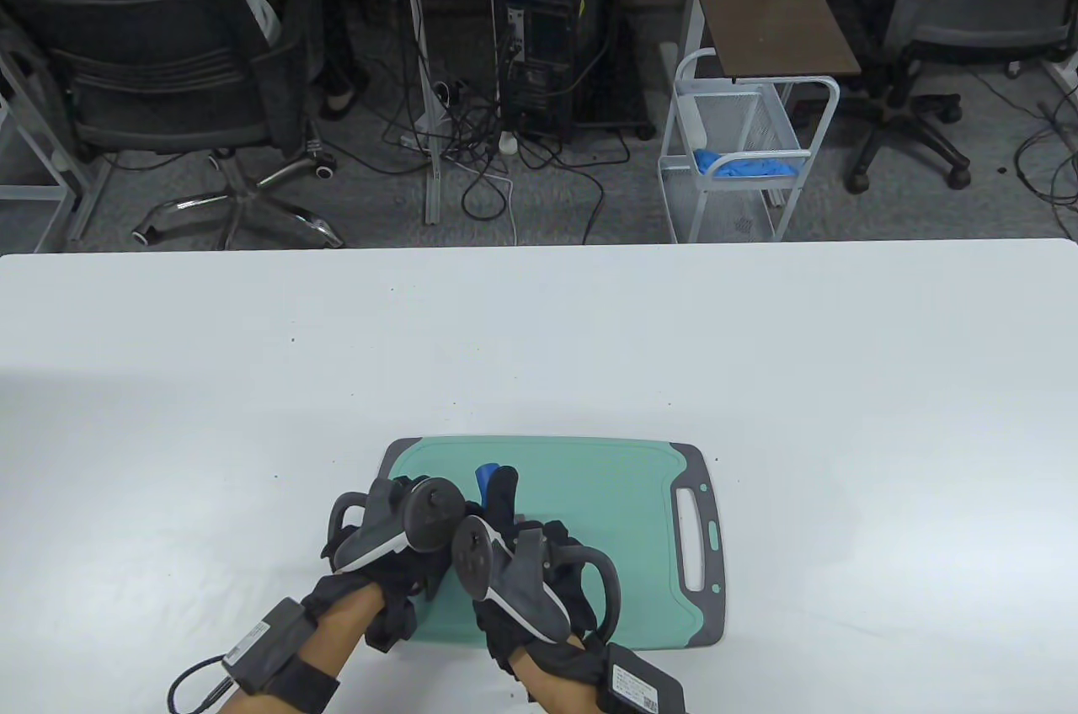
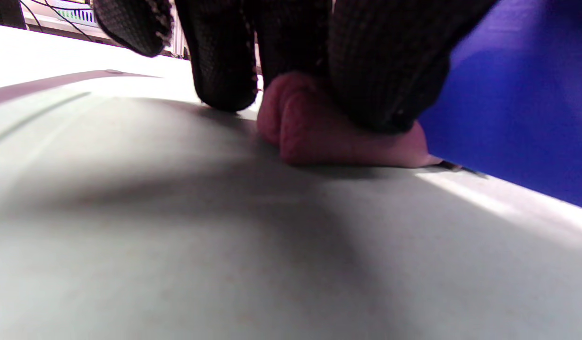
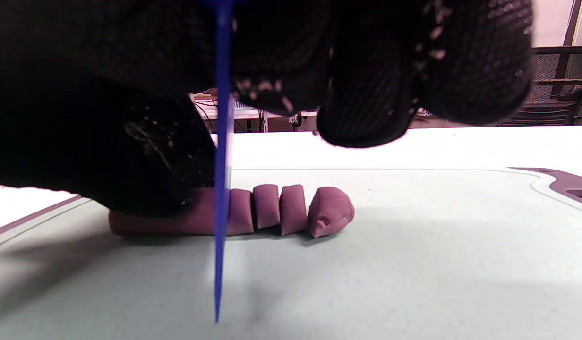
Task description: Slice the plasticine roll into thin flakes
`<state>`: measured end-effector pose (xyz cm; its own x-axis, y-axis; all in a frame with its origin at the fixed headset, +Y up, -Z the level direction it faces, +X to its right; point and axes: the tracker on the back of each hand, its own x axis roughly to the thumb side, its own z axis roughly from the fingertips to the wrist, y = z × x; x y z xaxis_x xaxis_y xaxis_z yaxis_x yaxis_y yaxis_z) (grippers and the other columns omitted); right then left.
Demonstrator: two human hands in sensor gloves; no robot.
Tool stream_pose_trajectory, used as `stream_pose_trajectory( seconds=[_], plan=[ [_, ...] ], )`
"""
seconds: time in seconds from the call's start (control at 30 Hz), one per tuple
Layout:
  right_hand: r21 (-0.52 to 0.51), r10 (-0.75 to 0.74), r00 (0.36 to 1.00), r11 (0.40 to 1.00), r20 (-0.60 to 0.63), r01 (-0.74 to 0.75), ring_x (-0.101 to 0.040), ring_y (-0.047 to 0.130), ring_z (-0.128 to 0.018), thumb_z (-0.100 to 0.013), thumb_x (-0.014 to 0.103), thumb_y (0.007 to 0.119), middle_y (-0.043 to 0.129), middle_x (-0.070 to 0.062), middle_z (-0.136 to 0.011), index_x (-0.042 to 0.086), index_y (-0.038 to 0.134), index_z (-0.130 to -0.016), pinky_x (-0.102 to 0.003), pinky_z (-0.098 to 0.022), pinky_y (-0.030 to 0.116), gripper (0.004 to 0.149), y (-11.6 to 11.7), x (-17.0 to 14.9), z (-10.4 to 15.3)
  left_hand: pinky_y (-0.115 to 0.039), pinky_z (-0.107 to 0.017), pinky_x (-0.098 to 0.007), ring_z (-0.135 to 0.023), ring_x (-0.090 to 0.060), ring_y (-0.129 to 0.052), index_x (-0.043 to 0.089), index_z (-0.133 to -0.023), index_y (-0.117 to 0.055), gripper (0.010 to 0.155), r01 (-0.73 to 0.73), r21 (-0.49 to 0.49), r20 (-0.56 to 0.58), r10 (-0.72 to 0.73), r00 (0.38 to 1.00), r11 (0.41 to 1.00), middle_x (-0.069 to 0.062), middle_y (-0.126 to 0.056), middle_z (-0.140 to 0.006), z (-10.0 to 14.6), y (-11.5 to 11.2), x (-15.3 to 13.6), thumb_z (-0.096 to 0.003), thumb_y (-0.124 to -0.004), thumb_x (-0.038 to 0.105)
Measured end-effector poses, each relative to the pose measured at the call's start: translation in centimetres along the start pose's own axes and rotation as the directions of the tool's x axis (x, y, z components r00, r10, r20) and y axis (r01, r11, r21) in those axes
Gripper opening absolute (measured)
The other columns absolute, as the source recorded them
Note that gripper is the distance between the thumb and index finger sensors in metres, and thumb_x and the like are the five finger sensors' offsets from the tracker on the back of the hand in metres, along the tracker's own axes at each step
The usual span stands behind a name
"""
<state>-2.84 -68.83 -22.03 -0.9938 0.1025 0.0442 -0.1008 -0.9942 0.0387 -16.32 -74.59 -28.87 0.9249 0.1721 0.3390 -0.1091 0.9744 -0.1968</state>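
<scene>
Blue blade [image 3: 221,189] cuts plasticine roll [image 3: 177,222].

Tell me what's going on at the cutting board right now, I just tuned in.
A person in sensor gloves is slicing a purple plasticine roll on a green cutting board. The left hand presses down on the uncut end of the roll to steady it. The right hand holds a thin blue blade upright, set into the roll at the next cut. Four cut pieces already stand in a row beyond the blade, the end one rounded. They look chunky rather than thin.
</scene>
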Motion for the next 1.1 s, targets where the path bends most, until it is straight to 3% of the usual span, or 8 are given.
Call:
stream_pose_trajectory(
  seconds=[0.9,1.1],
  plan=[
    [-0.045,0.020,1.000,0.999,0.008,-0.019,-0.037,0.094,-0.052,-0.046,0.037,0.081,0.090,-0.006,-0.047,0.017,0.025,-0.106,-0.056,-0.039,0.081,0.085,0.3,1.0,-1.7,-0.067,-0.074,-0.058,-0.095,-0.030,-0.088,0.039,-0.079,-0.090,0.046,0.019,0.006,0.008,-0.019,1.000,1.000,0.011,-0.097,-0.087,0.2,0.0,0.2,-0.0331,-0.092,0.044],
    [-0.026,0.003,1.000,1.000,-0.003,-0.003,-0.037,0.094,-0.051,-0.046,0.038,0.081,0.091,-0.006,-0.047,0.017,0.025,-0.106,-0.055,-0.039,0.081,0.085,0.2,0.6,-1.6,-0.064,-0.074,-0.060,-0.101,-0.033,-0.081,0.046,-0.087,-0.084,0.051,0.081,-0.088,-0.003,-0.082,0.997,0.993,0.009,-0.090,-0.096,0.7,0.5,0.1,-0.0359,-0.089,0.042]
  ],
)
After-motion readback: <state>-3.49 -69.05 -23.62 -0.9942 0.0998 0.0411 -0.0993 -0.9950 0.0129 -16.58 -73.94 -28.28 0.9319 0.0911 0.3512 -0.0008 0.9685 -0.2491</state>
